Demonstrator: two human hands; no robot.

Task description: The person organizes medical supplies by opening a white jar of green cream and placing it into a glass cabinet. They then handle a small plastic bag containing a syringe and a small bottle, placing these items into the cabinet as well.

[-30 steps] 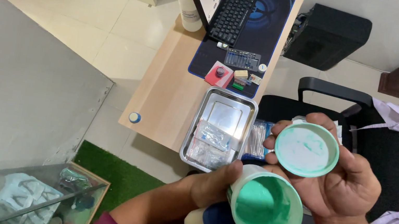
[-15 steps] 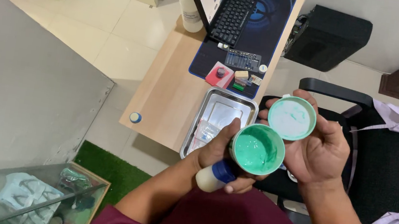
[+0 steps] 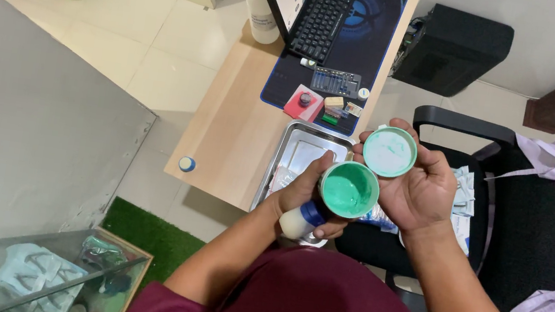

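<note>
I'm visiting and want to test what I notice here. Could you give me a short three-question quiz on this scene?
1. True or false: the green tub in the left hand is open.
2. What does the right hand hold? A) lid B) keyboard C) bottle
3. What lies on the desk just beyond the hands?

Key: 1. True. 2. A, the round lid, inner side up. 3. A metal tray.

Mint-green jar [image 3: 349, 189] and pale-green lid [image 3: 389, 151], white bottle with blue cap [image 3: 302, 218], maroon sleeves [image 3: 313, 308], light wood tabletop [image 3: 237, 128]
</note>
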